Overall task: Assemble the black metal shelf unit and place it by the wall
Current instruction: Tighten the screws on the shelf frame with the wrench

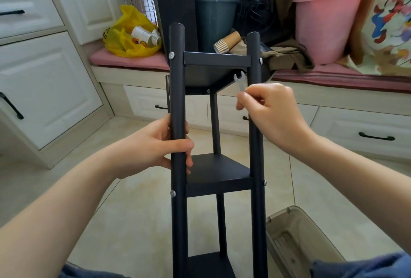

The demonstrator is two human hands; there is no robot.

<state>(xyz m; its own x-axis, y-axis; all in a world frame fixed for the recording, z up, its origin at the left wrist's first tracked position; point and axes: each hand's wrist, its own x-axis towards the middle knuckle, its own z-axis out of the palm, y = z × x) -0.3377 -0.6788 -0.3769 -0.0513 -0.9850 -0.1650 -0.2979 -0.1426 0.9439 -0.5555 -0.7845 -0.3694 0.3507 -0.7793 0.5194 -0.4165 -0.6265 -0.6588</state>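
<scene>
Black metal shelf unit (219,172), round tube posts bolted to flat shelves, stretched lengthwise away from the lap over beige floor tiles (133,199), far end up by a pink seat cushion (124,59). Left hand (160,146) wrapped round the left-hand post (178,99) between two shelves, thumb across the front, fingers curled behind. Right hand (271,113) at the right-hand post (255,155), thumb and forefinger pinching the shank of a small silver open-ended spanner (240,80), forked end pointing up beside the upper shelf's corner; remaining fingers loosely curled. Silver screw heads (171,55) showing on the post sides at each shelf.

Behind the unit, a tall black carton (175,6) with white lettering, readable as "ThinkCentr" before a pink patch. Left of it, a yellow plastic bag (124,41) holding printed paper cups, print too small to read. Further right, a dark green bin (214,19), a stack of brown ribbed paper cups (226,43), a pink plastic tub (322,26).
</scene>
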